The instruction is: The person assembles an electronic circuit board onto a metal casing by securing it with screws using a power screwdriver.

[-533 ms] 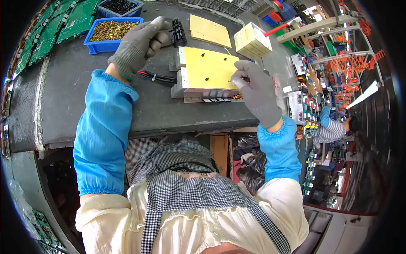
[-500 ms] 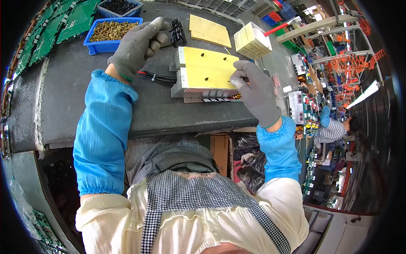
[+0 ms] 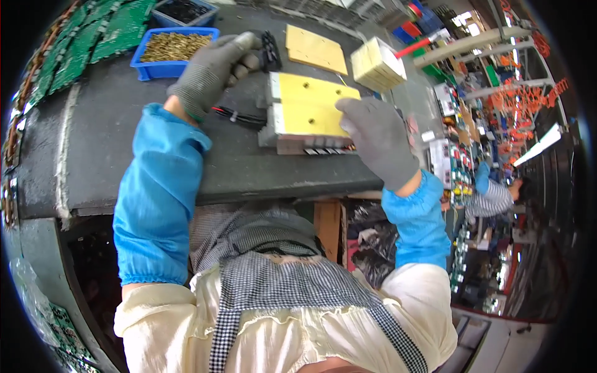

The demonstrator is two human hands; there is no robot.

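Note:
A finned metal heat-sink block (image 3: pixel 273 128) with a yellow sheet (image 3: pixel 320 99) over its top lies on the dark workbench. Several small dark spots show on the sheet. My right hand (image 3: pixel 378 138), in a grey glove, is at the block's right end, its fingers bent together over the sheet's corner; whatever is in them is hidden. My left hand (image 3: pixel 214 69), gloved alike, hovers between the blue tray of brass-coloured parts (image 3: pixel 177 47) and a black plastic part (image 3: pixel 270 53). Its thumb and fingers are curled together, and I cannot make out anything in them. Red and black wires (image 3: pixel 239 116) run to the block's left side.
Loose yellow sheets (image 3: pixel 316 50) lie behind the block, with a pale yellow box (image 3: pixel 378 64) to their right. Another blue tray with black parts (image 3: pixel 182 11) and green circuit boards (image 3: pixel 93 37) stand at the far left. A person (image 3: pixel 491 196) sits farther right.
The whole view has shifted slightly, so the bench things appear a little farther right. My right hand has turned more palm-down at the block's corner. My left hand stays curled near the tray.

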